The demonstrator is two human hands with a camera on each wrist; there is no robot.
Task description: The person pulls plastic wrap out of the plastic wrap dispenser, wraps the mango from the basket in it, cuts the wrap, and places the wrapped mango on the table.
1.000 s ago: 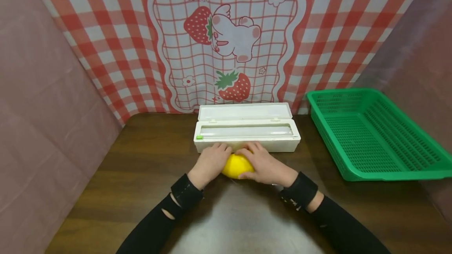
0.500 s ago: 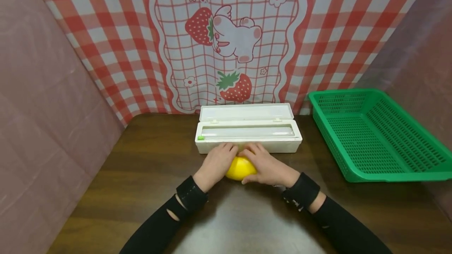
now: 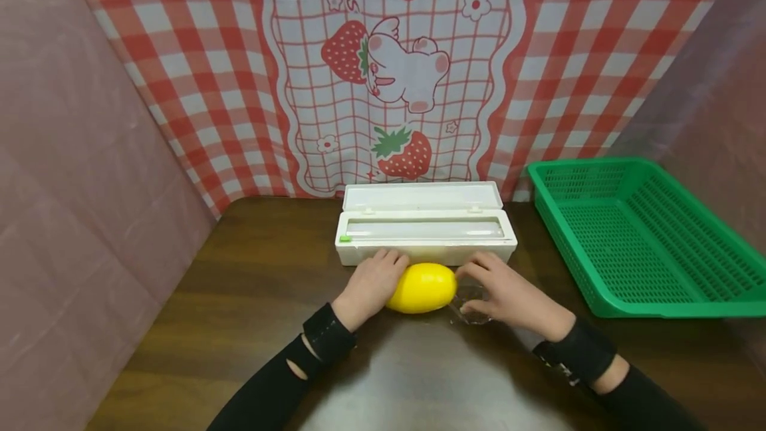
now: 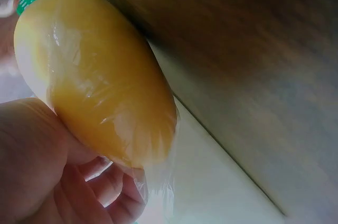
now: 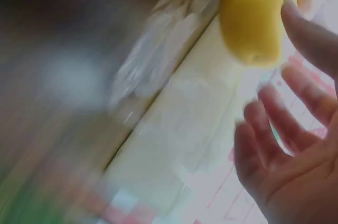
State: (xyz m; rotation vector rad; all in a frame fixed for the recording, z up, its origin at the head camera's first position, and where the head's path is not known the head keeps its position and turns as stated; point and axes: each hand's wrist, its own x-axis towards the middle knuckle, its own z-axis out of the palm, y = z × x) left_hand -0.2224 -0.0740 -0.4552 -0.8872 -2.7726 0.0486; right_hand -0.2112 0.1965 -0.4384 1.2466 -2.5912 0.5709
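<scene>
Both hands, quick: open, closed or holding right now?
Left hand: closed, holding the yellow fruit.
Right hand: open, holding nothing.

I see green slotted basket [image 3: 649,251] at right of brown desk [image 3: 191,324]; red-checked strawberry cloth [image 3: 395,85] hanging behind; pinkish drape [image 3: 90,205] along left side.

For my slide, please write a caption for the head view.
Left hand grips yellow fruit, right hand alongside, before open white box.
</scene>
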